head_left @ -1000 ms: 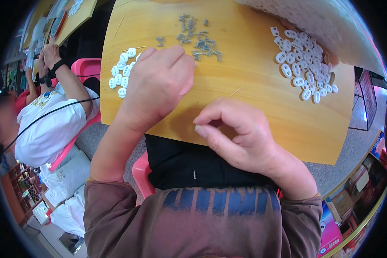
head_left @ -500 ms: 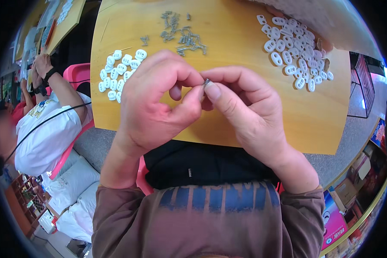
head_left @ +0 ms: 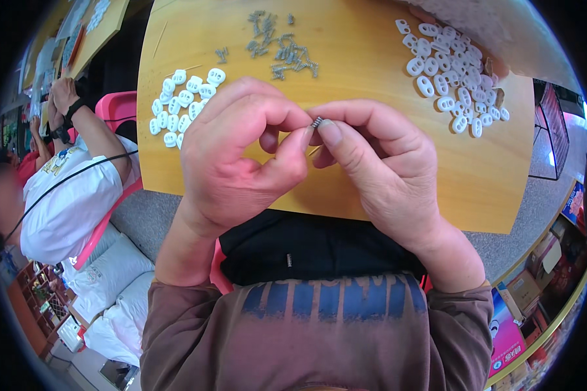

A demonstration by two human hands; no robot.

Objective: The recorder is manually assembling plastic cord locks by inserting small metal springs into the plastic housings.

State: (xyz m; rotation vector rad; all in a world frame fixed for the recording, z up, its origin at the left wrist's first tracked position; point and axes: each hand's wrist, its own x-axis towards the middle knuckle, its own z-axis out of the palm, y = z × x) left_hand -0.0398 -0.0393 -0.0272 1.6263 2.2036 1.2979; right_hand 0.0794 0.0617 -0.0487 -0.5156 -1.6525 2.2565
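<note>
Both hands meet over the near middle of the wooden table (head_left: 352, 58). Between their fingertips is a small dark metal coil spring (head_left: 316, 122). My left hand (head_left: 241, 153) pinches one end with thumb and forefinger. At the other end, the thumb and forefinger of my right hand (head_left: 385, 166) close on it. Loose metal springs (head_left: 290, 55) lie scattered beyond the hands. To the left, partly covered by my left hand, is a group of white oval plastic pieces (head_left: 173, 107). A larger pile of white oval pieces with holes (head_left: 447, 75) spreads at the right.
A translucent plastic bag (head_left: 502, 39) covers the far right corner. Thin sticks (head_left: 160, 39) lie at the table's left edge. Another person in a white shirt (head_left: 78, 195) sits on a pink chair (head_left: 117, 107) to the left. White sacks (head_left: 114, 277) rest on the floor.
My fingertips have parted slightly, so more of the spring shows between them. My right hand has shifted a little to the right. The view has moved slightly.
</note>
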